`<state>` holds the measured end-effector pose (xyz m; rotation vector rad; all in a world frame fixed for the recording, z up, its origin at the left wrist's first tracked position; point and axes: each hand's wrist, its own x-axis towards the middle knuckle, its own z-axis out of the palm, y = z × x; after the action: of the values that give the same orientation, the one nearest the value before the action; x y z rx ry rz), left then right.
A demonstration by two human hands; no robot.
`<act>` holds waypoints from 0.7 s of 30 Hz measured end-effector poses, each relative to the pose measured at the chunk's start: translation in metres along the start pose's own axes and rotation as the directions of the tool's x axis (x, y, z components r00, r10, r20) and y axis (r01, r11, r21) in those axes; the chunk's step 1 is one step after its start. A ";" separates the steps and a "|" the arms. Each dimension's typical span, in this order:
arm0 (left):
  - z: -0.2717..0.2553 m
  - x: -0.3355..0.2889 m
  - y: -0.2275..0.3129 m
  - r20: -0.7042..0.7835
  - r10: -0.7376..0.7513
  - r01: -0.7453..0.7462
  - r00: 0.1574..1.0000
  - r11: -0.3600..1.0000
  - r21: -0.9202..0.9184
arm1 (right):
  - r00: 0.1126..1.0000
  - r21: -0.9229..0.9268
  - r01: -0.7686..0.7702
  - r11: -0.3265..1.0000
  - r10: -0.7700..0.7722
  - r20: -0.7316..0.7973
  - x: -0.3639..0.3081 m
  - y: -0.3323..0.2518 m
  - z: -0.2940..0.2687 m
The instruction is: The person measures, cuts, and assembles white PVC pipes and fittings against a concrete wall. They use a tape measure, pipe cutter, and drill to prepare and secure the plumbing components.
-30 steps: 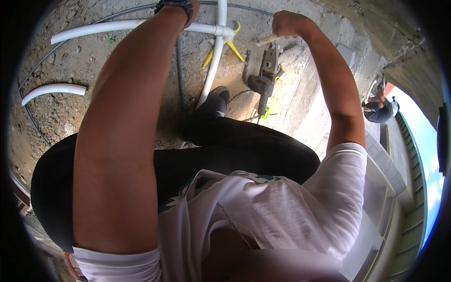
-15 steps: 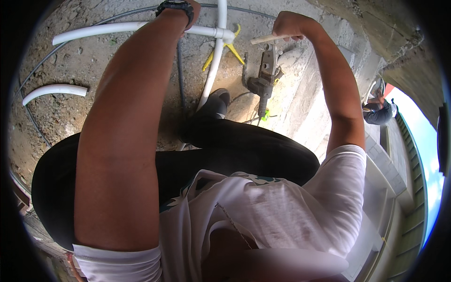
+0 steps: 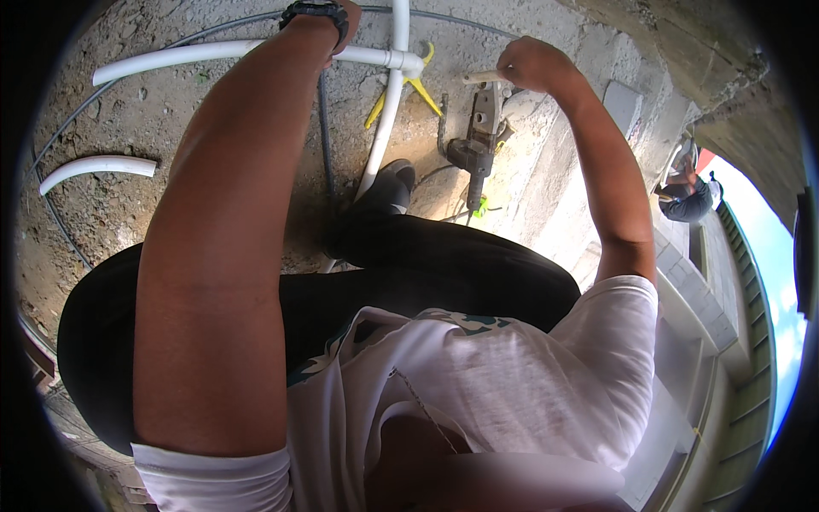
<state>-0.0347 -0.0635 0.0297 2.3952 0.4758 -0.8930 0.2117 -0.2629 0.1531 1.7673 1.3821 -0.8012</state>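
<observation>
My right hand (image 3: pixel 537 64) is closed around a pale wooden stick-like handle (image 3: pixel 484 77), whose free end points left. Whatever lies at its other end is hidden by the hand. Just below the stick, a grey power tool (image 3: pixel 478 141) like a rotary hammer lies on the ground. My left hand (image 3: pixel 351 19), past a black wristwatch, is at the top edge beside the white pipe (image 3: pixel 367 55); its fingers cannot be made out. That pipe meets another white pipe (image 3: pixel 388 119) at a tee fitting (image 3: pixel 408 62). A yellow tool with two spread legs (image 3: pixel 418 87) lies under the joint.
A short curved white pipe (image 3: pixel 98 164) lies on the dirt at left. Dark cable or hose (image 3: pixel 327 136) crosses the ground. My shoe (image 3: pixel 394 183) stands near the pipe. A concrete slope (image 3: pixel 563 188) rises on the right, with another person (image 3: pixel 689 198) farther off.
My right hand has come down slightly, and the stick has moved right and down with it, now close to the power tool's top. My left arm is nearly still.
</observation>
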 end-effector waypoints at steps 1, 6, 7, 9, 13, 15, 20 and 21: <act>-0.001 0.000 0.000 0.015 0.009 -0.009 1.000 1.000 0.011 | 1.000 -0.013 -0.010 1.000 0.010 0.005 0.000 -0.002 0.000; -0.003 -0.004 0.001 0.011 0.016 -0.016 1.000 0.999 0.034 | 0.987 -0.172 0.158 0.972 -0.154 0.040 0.015 0.001 -0.003; -0.003 -0.005 0.001 0.001 0.007 -0.007 1.000 1.000 0.021 | 0.973 -0.224 0.228 0.948 -0.216 0.079 0.020 0.004 -0.003; -0.002 -0.006 0.002 -0.005 -0.002 0.002 1.000 1.000 0.011 | 0.984 -0.077 0.172 0.982 -0.167 0.064 0.027 0.010 -0.003; 0.001 -0.004 0.001 -0.042 -0.006 0.006 0.999 1.000 0.006 | 0.972 0.045 0.193 0.980 -0.198 0.127 0.037 0.019 -0.008; 0.001 -0.003 0.001 -0.040 0.006 -0.005 0.999 1.000 0.010 | 0.973 0.152 0.047 0.987 -0.080 0.216 0.034 0.020 -0.011; 0.001 -0.001 0.000 -0.013 0.015 -0.014 1.000 1.000 0.016 | 0.954 0.284 -0.128 0.950 0.040 0.298 0.026 0.018 -0.019; 0.001 -0.001 0.000 -0.010 0.018 -0.018 1.000 1.000 0.020 | 0.951 0.299 -0.130 0.945 0.034 0.307 0.025 0.018 -0.021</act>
<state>-0.0356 -0.0639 0.0297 2.4198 0.4506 -0.8817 0.2351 -0.2352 0.1463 1.8340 1.0144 -1.2424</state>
